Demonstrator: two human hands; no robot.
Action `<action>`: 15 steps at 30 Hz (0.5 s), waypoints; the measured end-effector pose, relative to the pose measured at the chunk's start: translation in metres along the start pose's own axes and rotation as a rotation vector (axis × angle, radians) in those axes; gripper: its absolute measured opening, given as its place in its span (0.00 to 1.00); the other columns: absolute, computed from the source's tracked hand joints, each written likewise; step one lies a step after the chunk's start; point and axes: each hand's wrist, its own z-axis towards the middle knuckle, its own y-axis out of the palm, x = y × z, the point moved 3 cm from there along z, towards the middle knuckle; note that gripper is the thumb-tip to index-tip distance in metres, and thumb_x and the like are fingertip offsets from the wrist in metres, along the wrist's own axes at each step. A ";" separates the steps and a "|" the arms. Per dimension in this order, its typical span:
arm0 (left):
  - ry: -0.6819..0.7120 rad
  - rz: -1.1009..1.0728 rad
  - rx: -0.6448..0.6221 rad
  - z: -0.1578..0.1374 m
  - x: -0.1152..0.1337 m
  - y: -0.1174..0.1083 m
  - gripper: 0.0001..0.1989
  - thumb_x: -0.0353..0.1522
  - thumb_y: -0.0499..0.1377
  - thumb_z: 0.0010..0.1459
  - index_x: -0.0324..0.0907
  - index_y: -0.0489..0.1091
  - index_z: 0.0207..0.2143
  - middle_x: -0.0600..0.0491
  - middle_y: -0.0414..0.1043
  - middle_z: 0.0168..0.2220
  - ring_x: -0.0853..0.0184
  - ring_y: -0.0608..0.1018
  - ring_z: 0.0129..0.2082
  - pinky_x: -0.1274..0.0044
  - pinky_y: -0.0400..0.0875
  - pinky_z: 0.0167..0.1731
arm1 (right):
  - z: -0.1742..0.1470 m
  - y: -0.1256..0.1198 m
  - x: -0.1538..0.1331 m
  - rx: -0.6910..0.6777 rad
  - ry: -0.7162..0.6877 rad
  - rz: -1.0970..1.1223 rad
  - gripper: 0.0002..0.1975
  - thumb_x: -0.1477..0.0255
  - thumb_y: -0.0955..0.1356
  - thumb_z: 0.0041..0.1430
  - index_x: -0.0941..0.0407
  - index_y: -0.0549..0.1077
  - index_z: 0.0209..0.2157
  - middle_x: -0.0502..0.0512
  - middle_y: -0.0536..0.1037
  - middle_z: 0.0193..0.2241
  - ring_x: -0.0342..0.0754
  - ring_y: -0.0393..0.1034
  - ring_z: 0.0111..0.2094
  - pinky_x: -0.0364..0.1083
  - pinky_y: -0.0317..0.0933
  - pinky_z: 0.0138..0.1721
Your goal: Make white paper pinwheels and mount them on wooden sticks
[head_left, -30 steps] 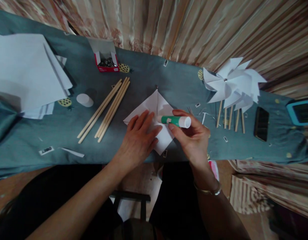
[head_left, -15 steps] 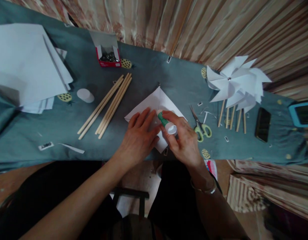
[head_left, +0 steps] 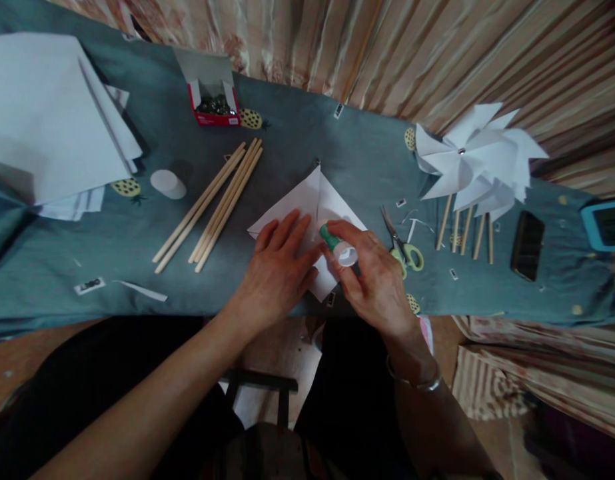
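White paper, a creased square (head_left: 300,195), is lying like a diamond at the middle of the near edge of the cloth-covered tabletop (head_left: 332,143), one corner pointing to the far edge and another to the near edge. The left hand (head_left: 278,267) is resting flat on its left half, fingers spread, grasping nothing. The right hand (head_left: 377,277) is grasping a green and white tube (head_left: 330,237) between thumb and fingers, tilting it over the middle of the sheet; whether its tip is touching the paper, I cannot tell. A bracelet (head_left: 428,385) is circling the right wrist.

Green-handled scissors (head_left: 398,243) are lying just beside the right hand, blades pointing to the far edge, one loop partly hidden. Farther toward the right end, white pinwheels (head_left: 464,157) on sticks are overlapping near the far edge, with a dark phone (head_left: 527,247) and a blue-framed device (head_left: 590,227) beyond.

To the left, wooden sticks (head_left: 228,205) are lying slantwise, a white cylinder (head_left: 168,185) beside them. An open red box (head_left: 217,119) of small metal pieces is sitting near the far edge, and stacked sheets (head_left: 52,113) are covering the far left.
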 end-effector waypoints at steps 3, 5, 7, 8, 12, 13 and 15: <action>0.003 0.003 -0.002 0.000 0.000 0.001 0.14 0.32 0.57 0.62 0.44 0.73 0.50 0.41 0.58 0.65 0.46 0.57 0.67 0.52 0.55 0.62 | 0.000 -0.002 -0.001 -0.028 0.040 0.011 0.17 0.73 0.61 0.67 0.51 0.64 0.57 0.56 0.76 0.53 0.52 0.71 0.54 0.57 0.66 0.55; 0.007 0.002 0.004 0.000 0.000 0.001 0.14 0.32 0.57 0.62 0.47 0.73 0.50 0.44 0.58 0.66 0.48 0.56 0.68 0.52 0.54 0.62 | 0.001 -0.004 -0.002 -0.039 0.059 0.014 0.17 0.72 0.61 0.67 0.51 0.65 0.56 0.56 0.77 0.52 0.53 0.71 0.54 0.57 0.66 0.55; 0.008 -0.002 0.009 -0.001 0.000 0.002 0.14 0.32 0.57 0.62 0.47 0.73 0.50 0.45 0.58 0.66 0.49 0.56 0.68 0.52 0.54 0.62 | 0.002 -0.005 -0.003 -0.049 0.076 0.014 0.16 0.72 0.61 0.67 0.52 0.66 0.56 0.56 0.77 0.51 0.53 0.71 0.54 0.57 0.67 0.55; 0.005 -0.005 0.008 -0.001 0.000 0.002 0.14 0.32 0.57 0.62 0.47 0.73 0.50 0.45 0.58 0.66 0.49 0.56 0.68 0.52 0.53 0.62 | 0.002 -0.005 -0.003 -0.053 0.086 0.013 0.16 0.72 0.61 0.67 0.52 0.67 0.55 0.56 0.77 0.51 0.53 0.71 0.54 0.56 0.67 0.55; -0.008 -0.012 0.002 -0.001 -0.001 0.003 0.14 0.32 0.58 0.61 0.46 0.73 0.49 0.45 0.57 0.66 0.48 0.56 0.68 0.53 0.52 0.63 | 0.001 -0.006 -0.003 -0.062 0.116 0.017 0.15 0.71 0.63 0.67 0.53 0.68 0.54 0.57 0.77 0.50 0.53 0.73 0.52 0.54 0.70 0.51; -0.007 -0.011 -0.001 -0.001 -0.001 0.003 0.14 0.32 0.58 0.61 0.46 0.73 0.49 0.45 0.57 0.67 0.48 0.56 0.68 0.53 0.52 0.63 | 0.000 -0.006 -0.003 -0.064 0.121 0.022 0.15 0.71 0.63 0.67 0.53 0.68 0.54 0.57 0.77 0.50 0.53 0.73 0.51 0.53 0.70 0.51; 0.000 -0.006 -0.006 -0.001 -0.001 0.003 0.13 0.32 0.58 0.61 0.45 0.73 0.49 0.44 0.57 0.67 0.48 0.56 0.68 0.52 0.53 0.62 | 0.000 -0.006 -0.003 -0.065 0.127 0.036 0.15 0.70 0.64 0.67 0.54 0.68 0.54 0.57 0.77 0.50 0.53 0.73 0.50 0.52 0.71 0.50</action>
